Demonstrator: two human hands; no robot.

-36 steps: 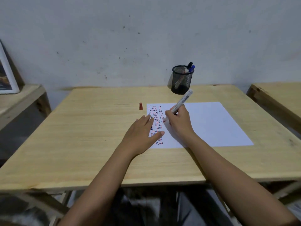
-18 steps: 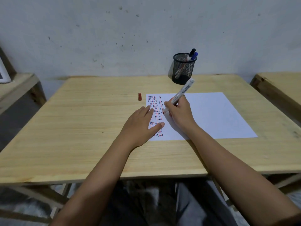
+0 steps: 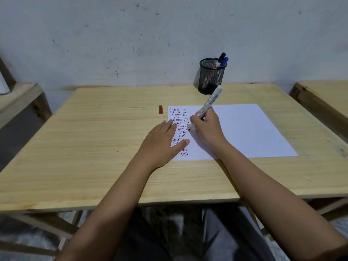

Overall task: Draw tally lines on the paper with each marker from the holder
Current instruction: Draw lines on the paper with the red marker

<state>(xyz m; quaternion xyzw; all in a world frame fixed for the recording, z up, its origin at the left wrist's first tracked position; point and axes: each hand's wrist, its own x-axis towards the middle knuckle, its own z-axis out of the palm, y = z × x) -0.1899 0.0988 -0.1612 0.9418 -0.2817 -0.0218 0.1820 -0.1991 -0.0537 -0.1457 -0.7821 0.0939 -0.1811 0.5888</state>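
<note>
Marker [image 3: 207, 105] in right hand [image 3: 209, 129], tip down-left on paper [image 3: 244, 129], barrel slanting up-right.

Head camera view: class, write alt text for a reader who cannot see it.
A right hand draws with a red marker on white paper while the left hand presses the sheet flat on a wooden table. A red cap stands left of the paper; a mesh holder behind holds two markers.

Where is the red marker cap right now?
In the head view, the red cap stands on the wooden table, just left of the paper's far-left corner, beyond the left hand.
</note>
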